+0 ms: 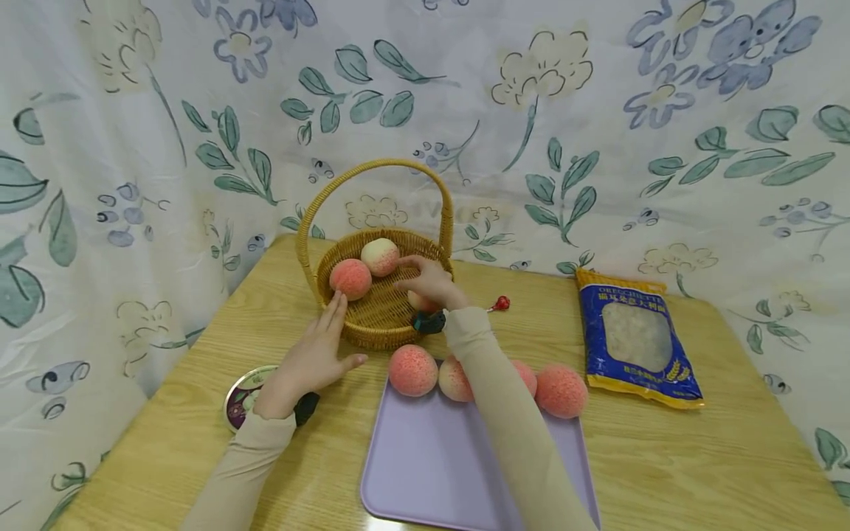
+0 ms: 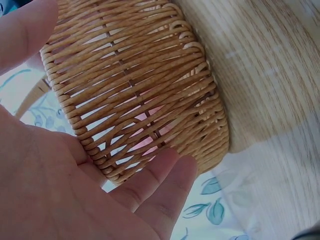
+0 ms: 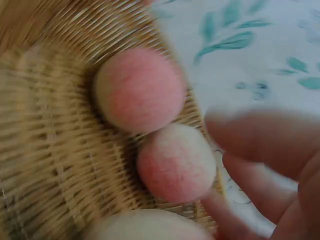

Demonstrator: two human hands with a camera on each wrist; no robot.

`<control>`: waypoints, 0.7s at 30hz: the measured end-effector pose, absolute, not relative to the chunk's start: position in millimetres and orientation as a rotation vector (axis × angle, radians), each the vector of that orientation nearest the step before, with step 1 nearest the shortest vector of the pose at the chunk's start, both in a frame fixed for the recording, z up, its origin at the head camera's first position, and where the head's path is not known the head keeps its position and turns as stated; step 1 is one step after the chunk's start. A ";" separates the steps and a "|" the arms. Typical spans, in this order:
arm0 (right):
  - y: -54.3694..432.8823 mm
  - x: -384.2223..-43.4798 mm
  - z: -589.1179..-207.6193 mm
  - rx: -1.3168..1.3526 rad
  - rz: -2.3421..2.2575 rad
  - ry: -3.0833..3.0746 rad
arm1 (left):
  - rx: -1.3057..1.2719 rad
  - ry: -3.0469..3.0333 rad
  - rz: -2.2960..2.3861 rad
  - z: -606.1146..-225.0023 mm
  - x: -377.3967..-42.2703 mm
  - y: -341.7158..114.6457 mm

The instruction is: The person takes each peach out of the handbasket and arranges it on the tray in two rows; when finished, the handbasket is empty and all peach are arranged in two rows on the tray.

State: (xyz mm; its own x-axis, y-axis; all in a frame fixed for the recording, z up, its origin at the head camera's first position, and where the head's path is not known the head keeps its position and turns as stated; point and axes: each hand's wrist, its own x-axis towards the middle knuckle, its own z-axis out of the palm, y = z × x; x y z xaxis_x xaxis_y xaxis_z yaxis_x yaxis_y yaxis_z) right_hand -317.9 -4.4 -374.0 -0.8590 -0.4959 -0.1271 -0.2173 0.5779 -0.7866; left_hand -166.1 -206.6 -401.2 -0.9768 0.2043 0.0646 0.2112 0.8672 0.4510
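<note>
A wicker basket (image 1: 375, 338) with a tall handle holds a pink peach (image 1: 350, 279), a pale peach with a pink blush (image 1: 381, 257) and a third peach (image 1: 421, 302) partly hidden under my right hand. My right hand (image 1: 433, 284) is inside the basket at its right side, fingers parted and reaching toward the pale peach. In the right wrist view its fingertips come right beside that peach (image 3: 177, 162). My left hand (image 1: 317, 354) lies against the basket's front left side, fingers extended; in the left wrist view two fingertips rest along the woven wall (image 2: 145, 95).
A lilac tray (image 1: 438, 457) lies in front of the basket, with several peaches (image 1: 413, 370) along its far edge. A blue and yellow pasta bag (image 1: 640, 339) lies at the right. A round tin (image 1: 242, 398) is partly behind my left wrist. A small red item (image 1: 501, 303) lies right of the basket.
</note>
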 end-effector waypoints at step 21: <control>-14.1 -329.6 -385.8 -0.656 -0.715 2.484 | -0.333 -2.998 -0.748 -405.6 -166.1 -206.2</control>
State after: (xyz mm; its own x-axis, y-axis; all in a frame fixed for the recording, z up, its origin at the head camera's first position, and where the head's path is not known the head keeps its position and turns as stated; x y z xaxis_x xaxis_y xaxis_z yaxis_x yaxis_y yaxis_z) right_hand -329.6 -14.1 -385.8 -0.7751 -0.5553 -0.3014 -0.3103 0.7501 -0.5840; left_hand -166.1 -206.2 -405.6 -0.9765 0.1983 0.0843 0.2146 0.8613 0.4605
